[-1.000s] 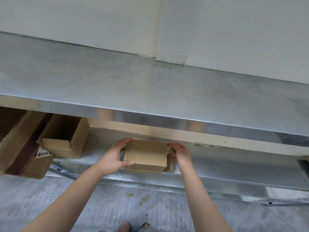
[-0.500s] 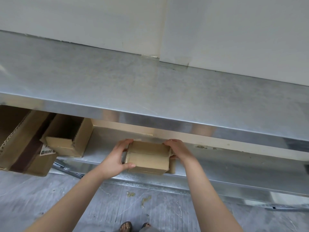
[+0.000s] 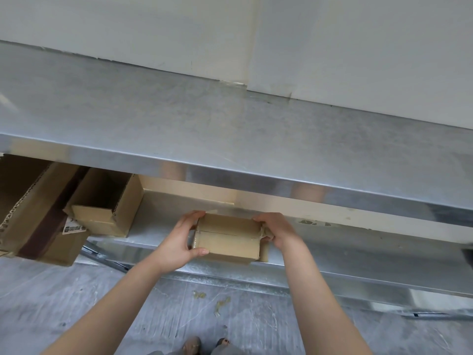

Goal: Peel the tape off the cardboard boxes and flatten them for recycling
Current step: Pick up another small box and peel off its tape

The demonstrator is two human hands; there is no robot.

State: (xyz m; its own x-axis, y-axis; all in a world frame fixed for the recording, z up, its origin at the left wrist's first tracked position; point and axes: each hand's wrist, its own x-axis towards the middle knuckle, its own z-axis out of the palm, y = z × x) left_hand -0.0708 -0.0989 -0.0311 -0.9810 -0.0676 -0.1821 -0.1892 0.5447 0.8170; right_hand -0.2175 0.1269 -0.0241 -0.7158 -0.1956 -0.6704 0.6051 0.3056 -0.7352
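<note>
Brushed steel shelf (image 3: 158, 224), rectangular taped cardboard box (image 3: 227, 243).

Right hand (image 3: 277, 230): has moved from the near side of the small box's (image 3: 227, 239) right end up to its far top corner, with the fingers now curled over that edge.
Tape (image 3: 263, 233): was a loose flap at that end and is now a crumpled strand bunched against the hand.

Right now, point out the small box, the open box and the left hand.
small box (image 3: 230, 243), head view, top face.
open box (image 3: 96, 217), head view, near wall.
left hand (image 3: 179, 240), head view, back of the hand.
</note>
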